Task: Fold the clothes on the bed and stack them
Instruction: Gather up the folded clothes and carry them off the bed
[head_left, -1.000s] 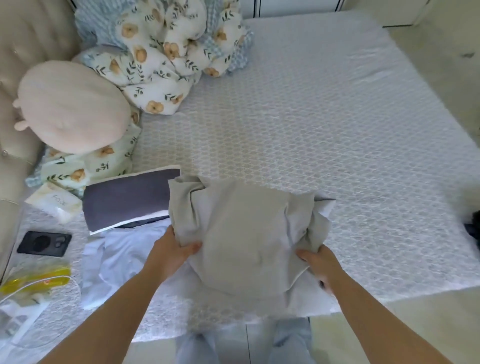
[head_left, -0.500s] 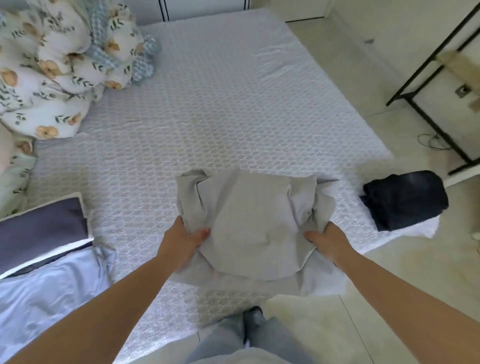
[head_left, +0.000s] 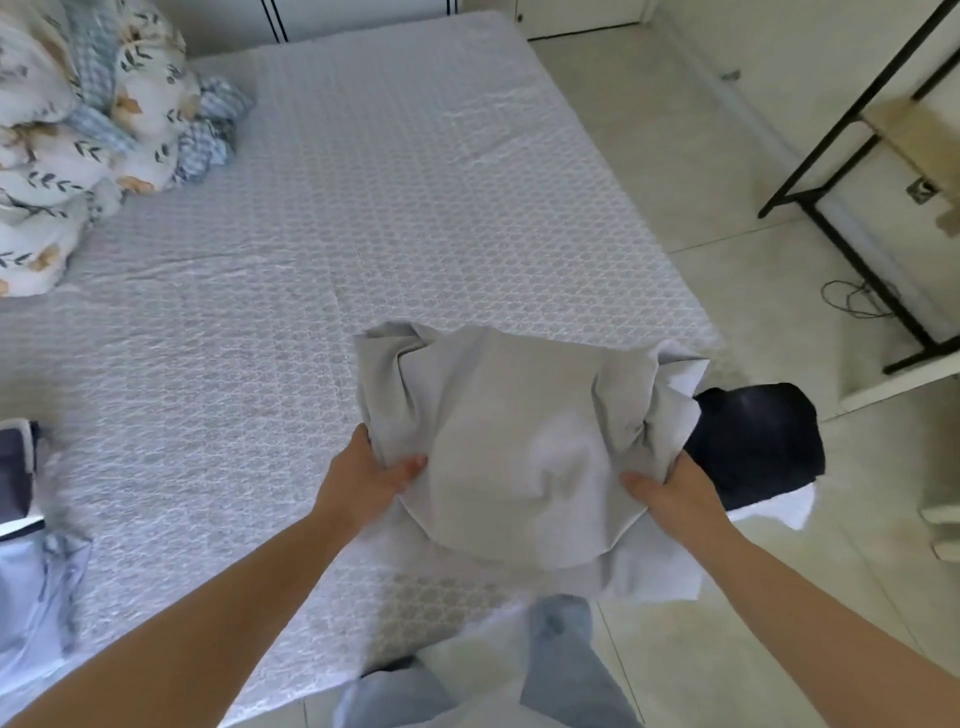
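Holding the soft light grey folded cloth bundle (head_left: 511, 447) with both my hands, I keep it over the near right part of the bed (head_left: 322, 249). My left hand (head_left: 371, 475) grips the bundle's left side, with my thumb on top and my other fingers tucked under the cloth. My right hand (head_left: 670, 491) grips the right side the same way, thumb on top. The cloth is bunched up where I pinch it, and a loose flap hangs down past the near edge of the bed.

A dark navy folded piece of clothing (head_left: 758, 441) lies at the near right corner of the bed, just beside my right hand. It sits on something white (head_left: 779, 512) that pokes out under it. The grey bundle covers a bit of its left side.

At the left edge of the bed I see a pale blue shirt (head_left: 36, 597) and, above it, a dark grey and white folded thing (head_left: 15, 467). A puffy blanket with flowers and blue checks (head_left: 98, 114) is heaped at the far left corner. The bed has a white bumpy cover. A black metal frame (head_left: 852, 171) stands on the pale floor tiles (head_left: 727, 649) to the right.
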